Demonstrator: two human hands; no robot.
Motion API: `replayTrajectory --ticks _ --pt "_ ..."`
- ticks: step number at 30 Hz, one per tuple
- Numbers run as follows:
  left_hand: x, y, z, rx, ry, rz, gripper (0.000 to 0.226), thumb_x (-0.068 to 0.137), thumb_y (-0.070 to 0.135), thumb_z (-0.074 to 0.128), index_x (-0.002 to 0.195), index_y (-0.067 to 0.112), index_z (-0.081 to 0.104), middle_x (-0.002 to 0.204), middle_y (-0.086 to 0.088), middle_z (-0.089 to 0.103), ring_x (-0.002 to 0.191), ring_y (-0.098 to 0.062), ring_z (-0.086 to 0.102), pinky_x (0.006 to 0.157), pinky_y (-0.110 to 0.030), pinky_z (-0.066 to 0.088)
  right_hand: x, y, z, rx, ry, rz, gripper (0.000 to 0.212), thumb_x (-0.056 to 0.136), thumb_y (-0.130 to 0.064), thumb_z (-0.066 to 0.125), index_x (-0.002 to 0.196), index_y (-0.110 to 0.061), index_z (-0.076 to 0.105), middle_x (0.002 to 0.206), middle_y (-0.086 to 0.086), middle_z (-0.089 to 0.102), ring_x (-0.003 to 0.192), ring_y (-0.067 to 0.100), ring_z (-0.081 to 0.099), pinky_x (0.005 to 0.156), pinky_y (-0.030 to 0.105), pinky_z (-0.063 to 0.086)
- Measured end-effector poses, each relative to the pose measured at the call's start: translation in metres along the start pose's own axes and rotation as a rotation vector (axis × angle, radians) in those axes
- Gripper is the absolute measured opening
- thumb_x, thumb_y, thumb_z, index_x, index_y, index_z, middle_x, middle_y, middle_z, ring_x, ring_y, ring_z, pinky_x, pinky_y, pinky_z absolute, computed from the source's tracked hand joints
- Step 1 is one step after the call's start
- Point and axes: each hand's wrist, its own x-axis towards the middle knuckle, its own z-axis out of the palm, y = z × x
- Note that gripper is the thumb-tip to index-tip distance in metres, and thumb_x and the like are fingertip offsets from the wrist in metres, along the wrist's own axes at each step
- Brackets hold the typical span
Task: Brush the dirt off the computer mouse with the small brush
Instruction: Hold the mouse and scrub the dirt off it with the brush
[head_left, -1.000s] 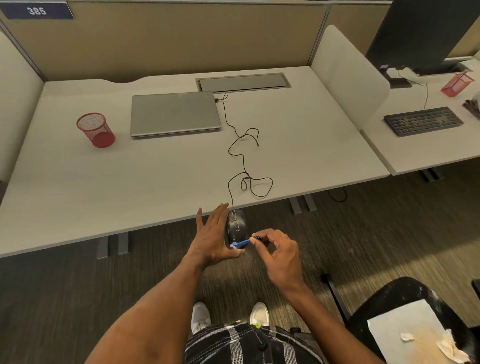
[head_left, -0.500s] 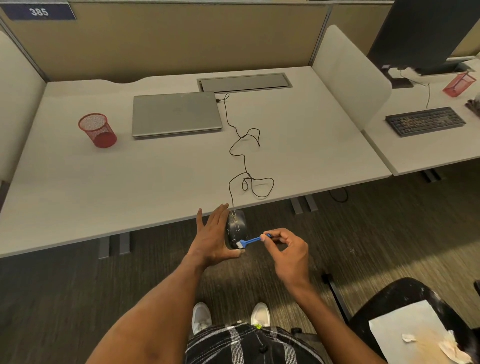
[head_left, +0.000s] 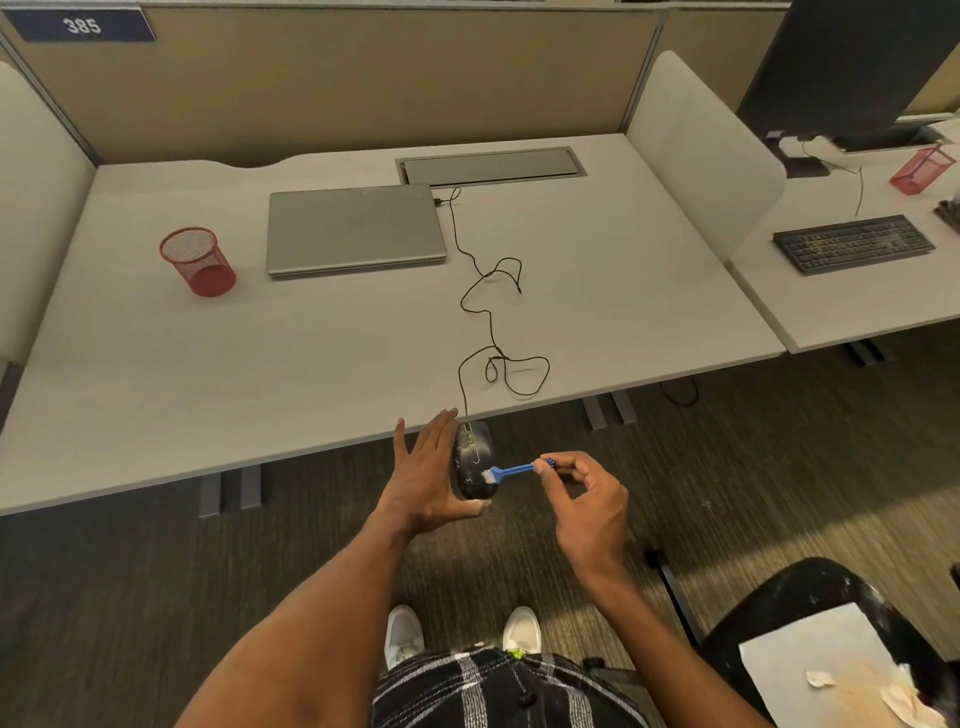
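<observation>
- The fingers (head_left: 436, 441) of the left hand (head_left: 423, 475) are stretched out flat and close together, with the thumb curling under the near end of the mouse (head_left: 474, 460); the palm cups the mouse's left side, so the hand props it rather than clamps it.
- The right hand (head_left: 584, 496) pinches the far end of the brush (head_left: 511, 471) between thumb and fingertips, the other fingers curled loosely.
- The mouse is held in the air just off the near edge of the desk (head_left: 208, 364), over the carpet; its long axis runs away from the person, cord end toward the desk.
- The cord (head_left: 493, 332) rises from that end and loops across the desk toward the closed laptop (head_left: 356, 228).
- The brush lies nearly level, handle to the right, its pale bristles pointing left and touching the mouse's right side near the near end.
- The mouse is black, speckled with light dust and streaks; the brush is blue and thin.
</observation>
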Motion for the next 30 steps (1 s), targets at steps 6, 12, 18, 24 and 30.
replayTrajectory --ticks 6,12,18,24,30 --pt "0.001 0.003 -0.002 0.004 0.0 -0.001 0.133 0.067 0.093 0.061 0.164 0.02 0.007 0.175 -0.002 0.007 0.161 -0.018 0.001 0.122 -0.063 -0.019 0.003 0.004 0.006 0.029 -0.025 0.062 0.007 0.093 -0.017 0.075 0.099 -0.02 0.076 0.09 -0.01 0.075 0.088 0.0 0.071 0.076 0.022 0.061" --pt "0.001 0.001 -0.001 -0.022 0.0 -0.002 0.134 0.065 0.094 0.063 0.164 0.02 0.009 0.175 -0.002 0.009 0.161 -0.019 0.003 0.122 -0.063 -0.018 0.006 0.005 0.0 -0.012 0.063 0.028 0.015 0.094 -0.015 0.073 0.101 -0.028 0.072 0.091 -0.014 0.073 0.087 0.0 0.07 0.076 0.025 0.062" --pt "0.002 0.002 0.001 0.01 -0.025 -0.009 0.138 0.064 0.095 0.061 0.165 0.02 0.004 0.175 -0.003 0.005 0.161 -0.02 0.0 0.123 -0.063 -0.018 -0.004 -0.003 0.01 -0.164 -0.158 -0.166 0.012 0.092 -0.027 0.075 0.104 -0.03 0.073 0.093 -0.017 0.072 0.088 0.003 0.067 0.074 0.02 0.057" --pt "0.001 0.004 -0.001 0.007 -0.009 -0.006 0.135 0.067 0.09 0.063 0.165 0.019 0.005 0.175 -0.003 0.006 0.161 -0.018 0.001 0.123 -0.063 -0.017 0.003 -0.003 0.02 -0.181 -0.119 -0.165 0.012 0.092 -0.025 0.076 0.104 -0.024 0.075 0.093 -0.013 0.074 0.088 0.0 0.067 0.075 0.015 0.056" --pt "0.0 0.003 -0.002 -0.018 -0.008 -0.015 0.133 0.067 0.089 0.066 0.164 0.02 0.007 0.175 -0.002 0.008 0.161 -0.018 0.002 0.123 -0.062 -0.018 0.01 -0.004 0.012 -0.054 0.054 -0.096 0.012 0.092 -0.013 0.076 0.103 -0.015 0.077 0.091 -0.015 0.073 0.089 -0.003 0.07 0.074 0.013 0.057"
